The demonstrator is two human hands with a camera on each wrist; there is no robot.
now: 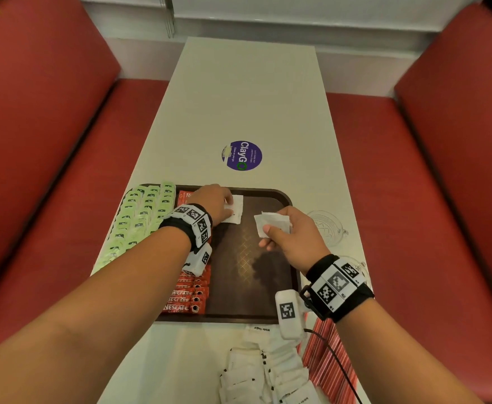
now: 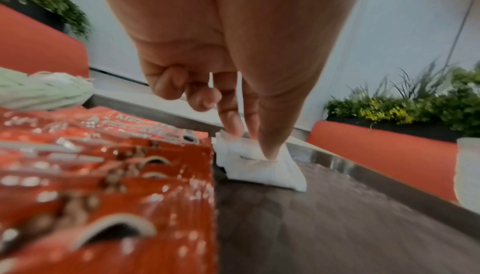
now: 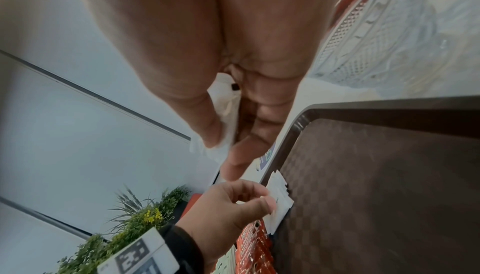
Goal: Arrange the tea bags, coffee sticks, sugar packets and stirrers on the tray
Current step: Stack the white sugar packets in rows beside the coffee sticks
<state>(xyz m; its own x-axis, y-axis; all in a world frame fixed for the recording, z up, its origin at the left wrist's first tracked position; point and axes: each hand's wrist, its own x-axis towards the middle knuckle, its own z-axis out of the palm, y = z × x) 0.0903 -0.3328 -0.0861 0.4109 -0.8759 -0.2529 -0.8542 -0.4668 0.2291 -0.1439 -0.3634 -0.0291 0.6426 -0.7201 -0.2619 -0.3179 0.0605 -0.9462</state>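
Observation:
A brown tray (image 1: 279, 195) lies on the table. Green tea bags (image 1: 139, 217) fill its left side, with a row of red coffee sticks (image 1: 189, 298) beside them. My left hand (image 1: 229, 206) pinches a few white sugar packets (image 1: 236, 212) that sit on the tray floor right of the coffee sticks (image 2: 130, 175); thumb and forefinger hold the packets (image 2: 259, 169). Above the tray's middle, my right hand (image 1: 268, 234) grips a small bunch of sugar packets (image 1: 271, 224) between thumb and fingers (image 3: 213, 134). Red stirrers (image 1: 326, 360) lie off the tray at the near right.
A loose pile of white sugar packets (image 1: 268, 368) lies on the table in front of the tray. Two glass bowls (image 1: 329, 228) stand just right of the tray. A purple sticker (image 1: 242, 156) marks the table beyond. Red benches flank both sides.

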